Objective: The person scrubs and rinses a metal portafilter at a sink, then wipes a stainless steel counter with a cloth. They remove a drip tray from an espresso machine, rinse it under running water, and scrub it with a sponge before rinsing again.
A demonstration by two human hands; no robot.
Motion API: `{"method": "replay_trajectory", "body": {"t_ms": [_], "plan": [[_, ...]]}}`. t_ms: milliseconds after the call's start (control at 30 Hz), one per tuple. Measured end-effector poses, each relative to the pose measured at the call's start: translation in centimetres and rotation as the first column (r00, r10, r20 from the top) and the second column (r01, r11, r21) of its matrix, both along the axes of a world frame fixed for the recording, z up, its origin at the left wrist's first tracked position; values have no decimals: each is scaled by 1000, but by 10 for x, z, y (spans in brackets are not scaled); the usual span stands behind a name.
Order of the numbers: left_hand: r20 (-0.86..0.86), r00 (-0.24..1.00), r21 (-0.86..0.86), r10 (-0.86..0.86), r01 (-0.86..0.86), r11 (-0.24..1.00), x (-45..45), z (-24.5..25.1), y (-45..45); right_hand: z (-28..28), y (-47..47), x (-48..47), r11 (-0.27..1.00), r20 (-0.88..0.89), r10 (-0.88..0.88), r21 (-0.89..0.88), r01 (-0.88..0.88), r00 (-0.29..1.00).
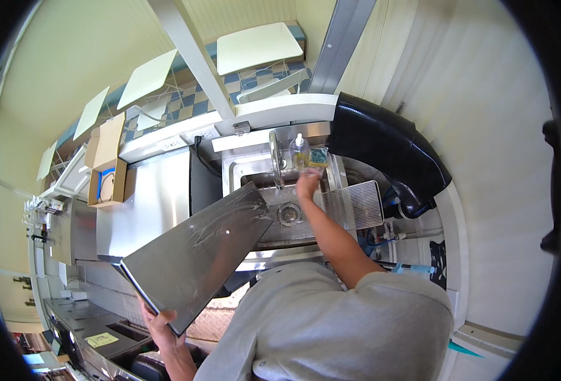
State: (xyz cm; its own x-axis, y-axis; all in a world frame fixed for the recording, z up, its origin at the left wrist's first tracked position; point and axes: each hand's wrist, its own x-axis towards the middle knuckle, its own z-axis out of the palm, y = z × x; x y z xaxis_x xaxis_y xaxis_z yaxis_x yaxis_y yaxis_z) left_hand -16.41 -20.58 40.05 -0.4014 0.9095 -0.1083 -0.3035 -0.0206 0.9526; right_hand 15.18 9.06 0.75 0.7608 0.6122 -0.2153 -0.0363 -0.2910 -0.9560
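My left hand (160,324) grips the near lower end of a large flat metal panel (199,252), which is tilted and has its far end over the sink. Wet, soapy-looking streaks mark that far end. Over the back right part of the steel sink (235,166), my right hand (308,183) is blurred; whether it holds anything cannot be told. A wire rack (352,205) lies across the sink's right side. Behind the basin stand a curved faucet (274,157), a clear pump bottle (300,152) and a green and yellow scrub sponge (318,156).
A steel-topped cabinet (147,195) stands left of the sink, with an open cardboard box (106,183) at its far edge. A wide black duct (385,138) curves round the right side. White tables (259,47) stand beyond the ledge.
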Motion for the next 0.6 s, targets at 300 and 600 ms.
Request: {"method": "replay_trajectory", "body": {"t_ms": [300,600], "plan": [[85,996,-41,29,-25,999,6,-8,18,32,22,-10,591,288,806,-356,-724,517],[195,980,-43,25,-17,999,2,-18,27,55,-28,-35,773,-644,527,93,-627,555]]}}
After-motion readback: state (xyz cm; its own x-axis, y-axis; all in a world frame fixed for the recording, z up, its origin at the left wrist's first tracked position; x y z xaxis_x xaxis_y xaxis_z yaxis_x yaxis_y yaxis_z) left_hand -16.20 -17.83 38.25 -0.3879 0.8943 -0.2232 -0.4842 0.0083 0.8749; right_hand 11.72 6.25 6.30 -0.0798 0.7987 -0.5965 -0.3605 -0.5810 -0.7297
